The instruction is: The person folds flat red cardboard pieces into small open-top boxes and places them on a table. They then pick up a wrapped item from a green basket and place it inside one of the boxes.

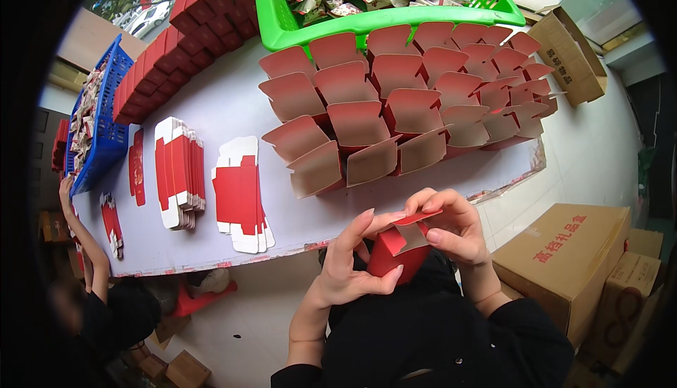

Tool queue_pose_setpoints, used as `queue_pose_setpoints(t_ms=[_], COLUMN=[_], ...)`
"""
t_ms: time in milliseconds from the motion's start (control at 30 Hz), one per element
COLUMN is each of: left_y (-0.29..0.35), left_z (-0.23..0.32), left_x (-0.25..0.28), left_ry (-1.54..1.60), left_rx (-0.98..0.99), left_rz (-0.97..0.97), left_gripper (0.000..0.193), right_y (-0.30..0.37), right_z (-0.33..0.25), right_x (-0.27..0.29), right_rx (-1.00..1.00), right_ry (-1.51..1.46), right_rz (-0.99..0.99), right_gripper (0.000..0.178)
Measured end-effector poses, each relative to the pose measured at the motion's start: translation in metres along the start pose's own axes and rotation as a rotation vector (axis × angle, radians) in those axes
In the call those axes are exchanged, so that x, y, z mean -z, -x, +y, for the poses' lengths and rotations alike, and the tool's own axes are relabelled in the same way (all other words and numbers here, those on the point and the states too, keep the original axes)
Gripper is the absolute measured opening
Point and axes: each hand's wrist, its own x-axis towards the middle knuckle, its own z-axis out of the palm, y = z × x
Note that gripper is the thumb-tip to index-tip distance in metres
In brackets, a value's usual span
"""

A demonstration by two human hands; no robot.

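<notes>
A small red carton (384,253) is held in front of my body, just off the table's near edge, its top end open and a pale inside showing. My left hand (347,268) wraps round its left side, thumb in front and fingers behind. The fingers of my right hand (457,231) grip the carton's upper right, at the raised flap and rim. On the table beyond my hands stand rows of open red cartons (360,120) with their lids up. To the left lie flat red-and-white carton blanks (236,194) and a thicker stack of blanks (182,169).
A green basket (395,25) of small wrapped packets stands at the back; a blue basket (106,127) of packets is at left. Closed red boxes (211,7) are stacked along the far edge. Brown cardboard boxes (564,254) sit at right. Another person's arm (84,240) reaches in from the left.
</notes>
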Motion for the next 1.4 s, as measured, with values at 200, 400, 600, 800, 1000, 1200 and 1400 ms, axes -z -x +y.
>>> queue_pose_setpoints(t_ms=[200, 400, 600, 800, 1000, 1200, 1400], left_y=[-0.011, -0.009, -0.005, -0.006, -0.004, -0.007, -0.012], left_z=[0.0, 0.007, -0.011, 0.003, 0.001, 0.009, 0.012], left_x=[-0.001, -0.005, -0.009, 0.001, 0.004, 0.001, 0.001], left_ry=[-0.193, -0.261, -0.081, -0.175, -0.16, -0.208, -0.296], left_rx=[-0.173, -0.087, -0.264, -0.111, -0.096, -0.077, -0.109], left_rz=[-0.097, 0.006, 0.135, -0.004, -0.041, 0.015, -0.012], left_gripper=[0.079, 0.047, 0.066, 0.091, 0.085, 0.05, 0.037], right_y=[0.0, -0.003, -0.008, -0.01, -0.007, -0.008, -0.012], right_z=[0.007, 0.001, -0.008, -0.014, -0.016, -0.014, -0.027], right_x=[0.005, -0.003, -0.01, -0.008, -0.008, -0.006, -0.003], right_rx=[-0.243, 0.116, 0.08, 0.075, 0.019, 0.188, 0.186], right_ry=[-0.364, 0.235, 0.462, 0.554, 0.472, 0.614, 0.849], right_rz=[0.053, 0.01, -0.008, 0.024, 0.061, -0.046, -0.205], right_gripper=[0.034, 0.03, 0.025, 0.024, 0.021, 0.02, 0.026])
